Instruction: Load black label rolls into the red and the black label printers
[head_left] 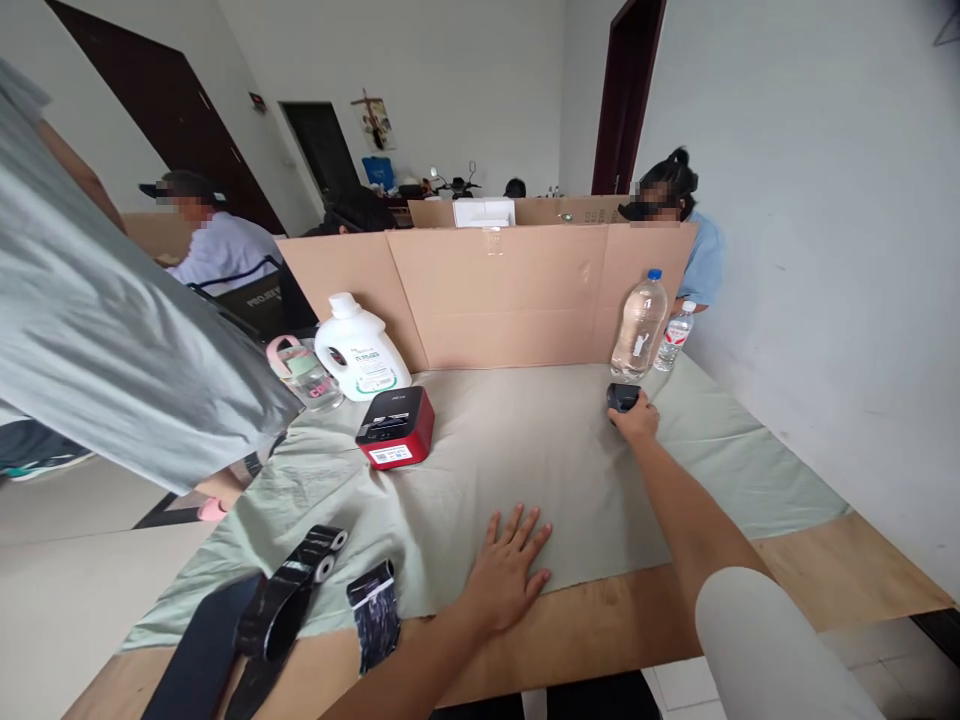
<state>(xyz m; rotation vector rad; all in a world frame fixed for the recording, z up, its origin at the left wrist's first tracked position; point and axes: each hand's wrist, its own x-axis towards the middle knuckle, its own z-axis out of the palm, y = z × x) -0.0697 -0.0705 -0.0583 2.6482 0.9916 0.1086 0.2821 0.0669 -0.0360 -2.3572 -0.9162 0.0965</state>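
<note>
My left hand [510, 570] lies flat near the front edge of the cloth-covered table, fingers spread, holding nothing. My right arm reaches forward, and my right hand [640, 418] is closed around a small black object [623, 397]. Its exact kind I cannot make out, as my fingers cover part of it. Just behind it stand a large clear bottle [640, 325] with a blue cap and a smaller water bottle [675, 338]. To the left of centre sits a red and black box-shaped device [396, 428] with a slot on top.
A white detergent jug [364, 350] and a pink-handled clear cup [307, 375] stand at the back left. Black paper rolls [292, 590], a crumpled black strip [375, 615] and a dark flat case [202, 650] lie front left. A cardboard screen [495, 300] bounds the back. A person [112, 270] stands left.
</note>
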